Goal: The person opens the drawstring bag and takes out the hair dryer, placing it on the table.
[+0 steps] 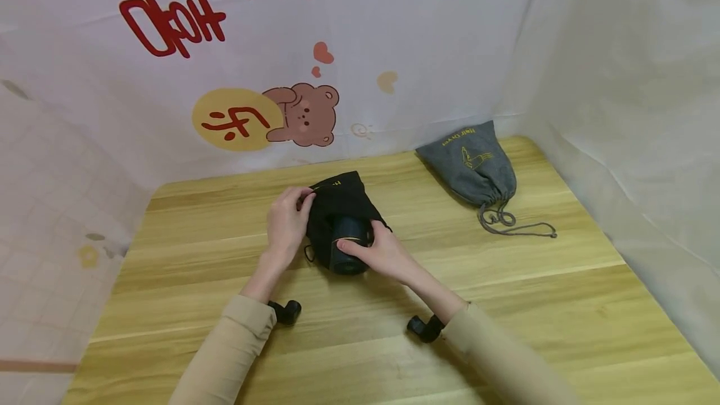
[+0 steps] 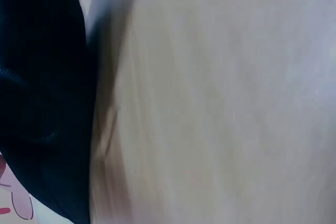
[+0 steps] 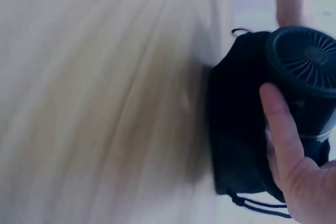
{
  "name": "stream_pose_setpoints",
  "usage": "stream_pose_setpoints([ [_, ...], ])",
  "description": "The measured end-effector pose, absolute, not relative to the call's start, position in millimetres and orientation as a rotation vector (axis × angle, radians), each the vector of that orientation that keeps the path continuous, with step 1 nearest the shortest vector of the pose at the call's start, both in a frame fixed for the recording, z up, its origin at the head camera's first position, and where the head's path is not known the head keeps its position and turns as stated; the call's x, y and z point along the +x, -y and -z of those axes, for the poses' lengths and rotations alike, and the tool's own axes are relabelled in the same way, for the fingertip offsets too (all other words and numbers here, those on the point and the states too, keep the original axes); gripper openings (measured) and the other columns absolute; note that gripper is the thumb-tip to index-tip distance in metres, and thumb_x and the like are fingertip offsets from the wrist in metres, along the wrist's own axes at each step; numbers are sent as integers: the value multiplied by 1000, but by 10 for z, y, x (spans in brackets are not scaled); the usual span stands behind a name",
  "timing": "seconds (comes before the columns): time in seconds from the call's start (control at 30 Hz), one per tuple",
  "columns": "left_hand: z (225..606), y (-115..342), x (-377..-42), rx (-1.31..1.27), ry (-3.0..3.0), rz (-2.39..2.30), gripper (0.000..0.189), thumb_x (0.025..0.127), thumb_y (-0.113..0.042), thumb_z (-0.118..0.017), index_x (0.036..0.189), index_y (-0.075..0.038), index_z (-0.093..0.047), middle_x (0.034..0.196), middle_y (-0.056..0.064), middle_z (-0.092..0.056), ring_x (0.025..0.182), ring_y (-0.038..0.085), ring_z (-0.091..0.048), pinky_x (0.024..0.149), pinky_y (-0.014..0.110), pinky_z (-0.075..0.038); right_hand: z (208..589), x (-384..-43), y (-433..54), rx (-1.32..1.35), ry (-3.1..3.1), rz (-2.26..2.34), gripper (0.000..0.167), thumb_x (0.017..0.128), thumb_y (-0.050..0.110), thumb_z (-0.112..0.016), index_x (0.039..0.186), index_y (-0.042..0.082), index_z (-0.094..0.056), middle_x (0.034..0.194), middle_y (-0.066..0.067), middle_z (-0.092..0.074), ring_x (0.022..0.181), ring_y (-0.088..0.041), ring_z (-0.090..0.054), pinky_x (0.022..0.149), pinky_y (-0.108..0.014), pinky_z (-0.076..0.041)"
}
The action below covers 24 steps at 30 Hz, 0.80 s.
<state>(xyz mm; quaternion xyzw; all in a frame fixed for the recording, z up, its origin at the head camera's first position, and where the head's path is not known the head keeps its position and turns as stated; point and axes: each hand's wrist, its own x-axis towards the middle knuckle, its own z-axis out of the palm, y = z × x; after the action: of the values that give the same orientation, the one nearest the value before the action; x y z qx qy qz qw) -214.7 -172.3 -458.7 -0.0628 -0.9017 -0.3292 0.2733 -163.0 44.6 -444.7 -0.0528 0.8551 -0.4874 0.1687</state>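
Observation:
A black drawstring bag (image 1: pixel 337 200) with yellow print lies near the middle of the table. My left hand (image 1: pixel 285 220) pinches its left side between thumb and fingers. From the bag's near opening sticks out a dark cylindrical hair dryer (image 1: pixel 347 260), its ribbed round end (image 3: pixel 310 56) bare in the right wrist view. My right hand (image 1: pixel 388 254) grips the hair dryer's right side, thumb across its body. The rest of the hair dryer is hidden in the cloth. In the left wrist view the dark bag (image 2: pixel 42 87) fills the left edge, with neither hand showing.
A grey drawstring bag (image 1: pixel 475 164) marked "Hair Dryer" lies at the back right, its cord (image 1: pixel 520 230) trailing toward the front. The wooden table (image 1: pixel 349 342) meets a printed cloth (image 1: pixel 427 55) at the back.

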Motion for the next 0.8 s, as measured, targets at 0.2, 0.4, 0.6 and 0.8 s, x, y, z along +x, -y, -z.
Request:
stream_pose_setpoints([
  [0.2,4526,1787,-2152,-158,2445,880,13,98,-13,-74,100,-1,-79,95,15,-77,76,29,-66,68,38,-51,4470,-1783,-451,-140,-2383,1359,106,86,57,-75,160,-5,-29,154,-26,-52,135,-36,-58,109,-49,-53],
  [0.4,4516,1746,-2127,-196,2461,888,12,98,-13,-74,100,-1,-79,95,15,-77,76,29,-67,69,40,-55,4423,-1798,-458,-103,-2437,1354,98,89,56,-75,156,-5,-36,126,-21,-64,105,-27,-63,85,-35,-54],
  [0.6,4513,1715,-2094,-193,2503,901,12,99,-13,-74,100,-2,-78,95,15,-77,79,28,-70,73,42,-60,4411,-1756,-451,-115,-2549,1277,97,89,54,-76,156,-5,-39,134,-24,-66,114,-31,-67,95,-45,-58],
  [0.8,4511,1698,-2078,-167,2537,937,11,99,-14,-74,101,-4,-79,93,14,-76,78,27,-69,72,38,-58,4390,-1744,-449,-138,-2609,1217,94,89,56,-77,153,-4,-43,127,-22,-69,110,-31,-69,92,-44,-59],
])
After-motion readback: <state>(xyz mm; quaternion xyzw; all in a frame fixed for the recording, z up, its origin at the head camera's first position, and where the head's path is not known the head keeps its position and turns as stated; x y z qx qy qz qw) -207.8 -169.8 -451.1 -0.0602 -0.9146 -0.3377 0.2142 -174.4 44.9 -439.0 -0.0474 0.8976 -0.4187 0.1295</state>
